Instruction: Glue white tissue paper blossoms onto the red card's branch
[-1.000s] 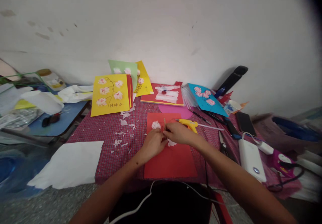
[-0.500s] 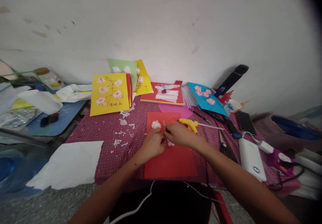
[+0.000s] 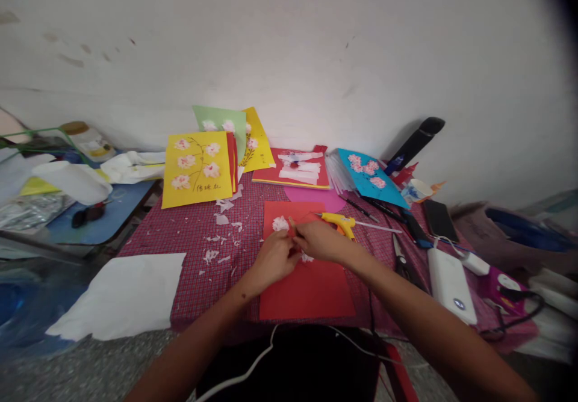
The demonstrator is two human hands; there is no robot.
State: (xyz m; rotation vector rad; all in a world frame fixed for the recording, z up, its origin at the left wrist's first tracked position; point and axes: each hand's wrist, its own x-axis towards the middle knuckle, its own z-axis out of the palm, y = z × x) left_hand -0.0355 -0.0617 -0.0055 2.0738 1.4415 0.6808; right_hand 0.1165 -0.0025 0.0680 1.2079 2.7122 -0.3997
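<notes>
My left hand (image 3: 276, 256) and my right hand (image 3: 320, 239) meet over the upper half of a red sheet of paper (image 3: 307, 293). Both are closed, fingertips together in a pinch. What they pinch is hidden or too small to name. A white and pink paper flower (image 3: 280, 224) sits on the sheet just beyond my left fingers. Part of a second paper flower (image 3: 307, 258) shows below my right hand. Right of my right hand lies a yellow glue gun (image 3: 339, 221) with a clear glue stick poking out of its back.
Finished flower cards, one yellow (image 3: 196, 173) and one blue (image 3: 372, 176), lean at the back. Paper scraps (image 3: 211, 255) and a white sheet (image 3: 126, 293) lie left. Scissors (image 3: 401, 263), a white power bank (image 3: 451, 284) and a black phone (image 3: 440, 220) are on the right.
My hands stay over the same spot on the red sheet. Only the fingers shift slightly, my right hand moving a little left.
</notes>
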